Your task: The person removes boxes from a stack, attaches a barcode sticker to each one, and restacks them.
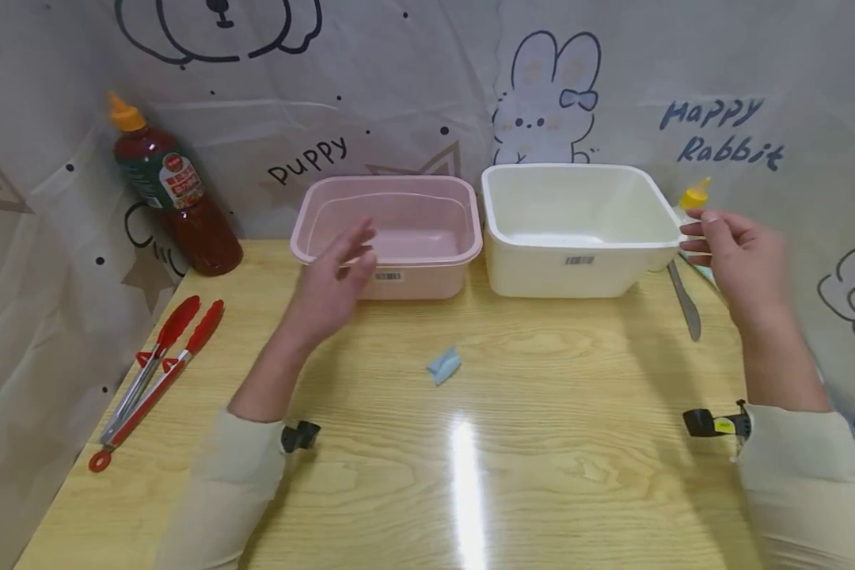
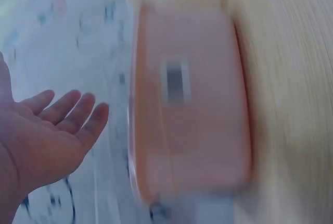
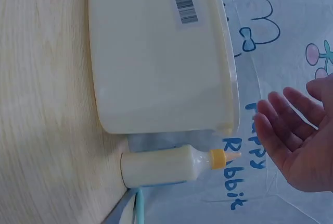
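A pink plastic bin (image 1: 388, 281) and a white plastic bin (image 1: 556, 269) stand side by side at the back of the table. My left hand (image 1: 331, 289) hovers by the pink bin's front left corner, holding nothing, its fingers relaxed in the left wrist view. Near the white bin's right end is my right hand (image 1: 744, 261), raised with loosely bent fingers and nothing in it. Behind that hand, a squeeze bottle with a yellow cap (image 1: 694, 195) is partly hidden; the right wrist view shows the pale bottle (image 3: 161, 166) upright beside the bin.
A large red sauce bottle (image 1: 178, 198) leans at the back left. Red-handled tongs (image 1: 160, 376) lie on the left. A small folded blue piece (image 1: 445, 366) rests mid-table. A grey blade (image 1: 686, 305) lies at right, beside something teal (image 3: 139, 206).
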